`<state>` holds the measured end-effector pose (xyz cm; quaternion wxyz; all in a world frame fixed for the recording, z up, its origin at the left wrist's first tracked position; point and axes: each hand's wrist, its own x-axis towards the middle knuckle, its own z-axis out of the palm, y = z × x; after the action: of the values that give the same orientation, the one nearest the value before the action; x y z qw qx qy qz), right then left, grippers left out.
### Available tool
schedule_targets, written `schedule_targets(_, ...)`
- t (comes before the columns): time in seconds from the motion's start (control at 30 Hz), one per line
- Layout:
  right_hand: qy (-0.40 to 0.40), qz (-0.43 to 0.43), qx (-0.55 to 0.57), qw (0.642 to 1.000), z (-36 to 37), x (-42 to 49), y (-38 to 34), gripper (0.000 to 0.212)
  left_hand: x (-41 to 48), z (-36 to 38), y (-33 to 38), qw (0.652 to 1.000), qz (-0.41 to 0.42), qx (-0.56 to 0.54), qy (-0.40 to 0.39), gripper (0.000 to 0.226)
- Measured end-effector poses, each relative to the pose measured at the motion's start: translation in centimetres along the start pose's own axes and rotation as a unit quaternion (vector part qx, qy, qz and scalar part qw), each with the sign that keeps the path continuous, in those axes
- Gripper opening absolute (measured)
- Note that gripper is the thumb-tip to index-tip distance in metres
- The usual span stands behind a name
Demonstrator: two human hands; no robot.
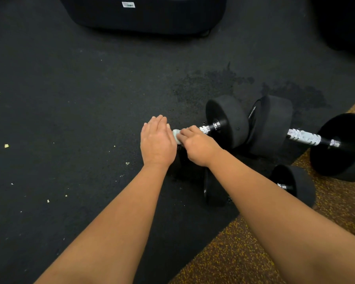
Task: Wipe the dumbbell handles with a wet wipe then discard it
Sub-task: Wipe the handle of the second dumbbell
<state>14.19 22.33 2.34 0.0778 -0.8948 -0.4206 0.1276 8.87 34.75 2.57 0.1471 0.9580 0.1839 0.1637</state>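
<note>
Flooring first: black rubber matting (70, 103) fills the whole left side, scattered with pale specks (6, 145) of debris. Up at the top edge sits a dark padded piece of equipment (148, 19) with a small white label (128, 4) on it.

Moving toward the middle, two bare forearms reach in from the bottom. The left hand (157, 140) is flat, palm down, fingers straight and together, gripping nothing. It sits right beside the wet wipe (175, 135). The wipe is a small white wad showing between the two hands, at the left end of the nearest dumbbell handle (208, 129). The right hand (199, 146) has its fingers curled over the wipe, pinching it against that knurled metal bar.

Past the hands, the handle runs into a thick black weight head (228, 119). Behind it the matting carries darker, damp-looking patches (209, 83).

Further right, a second dumbbell (303, 137) lies almost end to end with the first, its silver grip bare. A third dumbbell (293, 185) lies nearer the camera, its bar mostly hidden under the right forearm.

On the far right, the matting gives way along a diagonal edge to brown floor flecked with yellow (244, 253). Another dark bulky shape (344, 21) fills the top right corner, too dim to name.
</note>
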Motion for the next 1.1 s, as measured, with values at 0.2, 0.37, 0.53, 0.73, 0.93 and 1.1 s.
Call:
schedule_targets(0.2,0.016,-0.011,-0.006,1.0,-0.1,0.1,-1.0,0.038,0.0,-0.2,0.1,1.0,-0.002,-0.002,0.0,0.055)
schedule_targets(0.37,0.018,0.021,-0.001,1.0,-0.3,-0.3,-0.2,0.039,0.1,-0.2,0.1,1.0,0.002,-0.001,0.004,0.058)
schedule_targets(0.53,0.01,0.011,0.009,1.0,-0.1,0.4,-1.3,0.039,0.0,-0.1,0.1,1.0,-0.003,-0.008,0.004,0.058)
schedule_targets(0.73,0.007,-0.009,0.058,0.998,0.1,-0.9,0.2,0.05,0.0,-0.1,0.1,1.0,-0.001,-0.005,0.0,0.053)
schedule_targets(0.93,0.005,0.039,0.056,0.998,-0.1,0.4,-0.2,0.038,0.0,0.2,0.0,1.0,-0.003,-0.007,0.002,0.043)
schedule_targets(1.1,-0.003,-0.013,0.058,0.998,0.9,0.2,0.0,0.053,-0.1,0.0,0.1,1.0,-0.002,-0.004,0.009,0.05)
